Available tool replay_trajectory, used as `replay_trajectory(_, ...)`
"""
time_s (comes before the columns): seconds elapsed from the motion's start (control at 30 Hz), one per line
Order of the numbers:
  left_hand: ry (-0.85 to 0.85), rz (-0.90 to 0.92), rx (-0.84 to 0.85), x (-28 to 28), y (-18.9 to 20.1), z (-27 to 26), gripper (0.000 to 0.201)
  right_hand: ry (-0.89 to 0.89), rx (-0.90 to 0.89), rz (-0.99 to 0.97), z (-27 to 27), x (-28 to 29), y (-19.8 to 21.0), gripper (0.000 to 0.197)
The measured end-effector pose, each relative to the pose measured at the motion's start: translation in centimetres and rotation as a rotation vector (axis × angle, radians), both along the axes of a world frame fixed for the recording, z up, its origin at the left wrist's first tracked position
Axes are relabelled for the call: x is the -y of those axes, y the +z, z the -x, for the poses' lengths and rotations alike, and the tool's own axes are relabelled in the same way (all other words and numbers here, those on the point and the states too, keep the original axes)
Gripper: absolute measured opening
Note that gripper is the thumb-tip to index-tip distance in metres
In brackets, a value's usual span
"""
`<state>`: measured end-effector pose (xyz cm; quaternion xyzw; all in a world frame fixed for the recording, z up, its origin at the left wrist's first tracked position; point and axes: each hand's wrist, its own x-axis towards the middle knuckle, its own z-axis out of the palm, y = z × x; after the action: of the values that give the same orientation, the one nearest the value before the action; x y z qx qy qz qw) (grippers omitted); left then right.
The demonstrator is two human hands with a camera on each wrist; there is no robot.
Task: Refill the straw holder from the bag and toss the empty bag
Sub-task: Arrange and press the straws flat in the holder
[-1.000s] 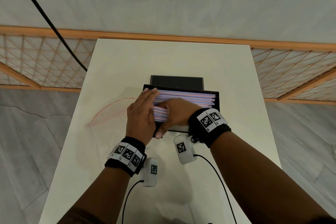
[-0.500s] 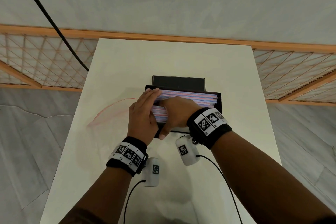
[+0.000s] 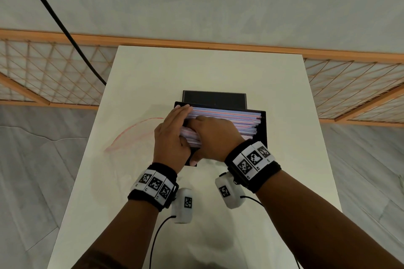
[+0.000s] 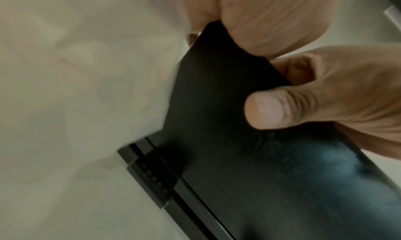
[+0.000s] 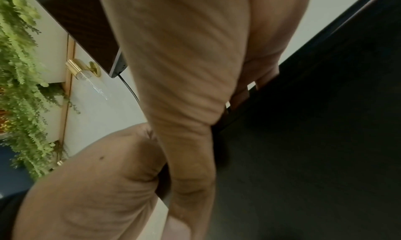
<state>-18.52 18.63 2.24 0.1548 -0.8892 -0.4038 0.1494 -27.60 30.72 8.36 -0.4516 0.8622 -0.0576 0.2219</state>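
Observation:
A black straw holder (image 3: 263, 129) stands mid-table, packed with pink, blue and white straws (image 3: 236, 117) lying sideways. My left hand (image 3: 172, 133) has straight fingers pressed flat against the straws' left ends. My right hand (image 3: 214, 137) lies over the near left part of the pile, its fingers curled down into the straws. Its thumb (image 4: 266, 111) presses on the outside of the holder's front wall (image 4: 217, 106). In the right wrist view its fingers dip behind the holder's rim (image 5: 314, 140). The clear bag (image 3: 131, 133), with a red zip line, lies flat on the table to the left.
A black flap (image 3: 214, 99) lies behind the holder. The white table (image 3: 218, 67) ends just beyond it at a wooden lattice rail (image 3: 349, 76). A black cable (image 3: 65, 33) hangs over the far left corner. Wrist camera cables trail over the near table.
Both hands stay on the straws. The right hand has crept slightly farther back over the pile, and the left hand holds its place at the left ends.

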Motion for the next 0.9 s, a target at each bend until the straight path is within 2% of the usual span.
replay_trajectory(0.13, -0.069, 0.039, 0.058, 0.3, 0.8, -0.4, 0.072, -0.092, 0.038, 0.100, 0.0, -1.9, 1.2, 0.086)
replay_trajectory(0.27, -0.112, 0.067, 0.066, 1.7, 2.5, -0.6, 0.069, -0.312, 0.027, 0.264, 0.7, -6.0, 2.8, 0.056)
replay_trajectory(0.33, -0.157, 0.091, 0.105, 2.5, 3.8, -0.4, 0.068, -0.389, -0.012, 0.270, 1.4, -8.0, 3.3, 0.048)
replay_trajectory(0.47, -0.360, 0.344, 0.306, 2.9, 6.6, 1.3, 0.056, -0.365, -0.053, 0.055, 2.5, -9.7, 3.5, 0.059)
replay_trajectory(0.6, -0.479, 0.532, 0.579, 2.2, 7.6, 3.4, 0.078, -0.303, -0.048, -0.055, 2.6, -9.4, 2.8, 0.077)
replay_trajectory(0.7, -0.476, 0.635, 0.639, 2.0, 7.2, 4.4, 0.085, -0.301, -0.047, -0.096, 2.7, -8.9, 1.7, 0.080)
replay_trajectory(0.9, -0.484, 0.746, 0.695, 1.9, 6.9, 4.7, 0.063, -0.270, -0.128, -0.158, 3.0, -8.4, 1.2, 0.070)
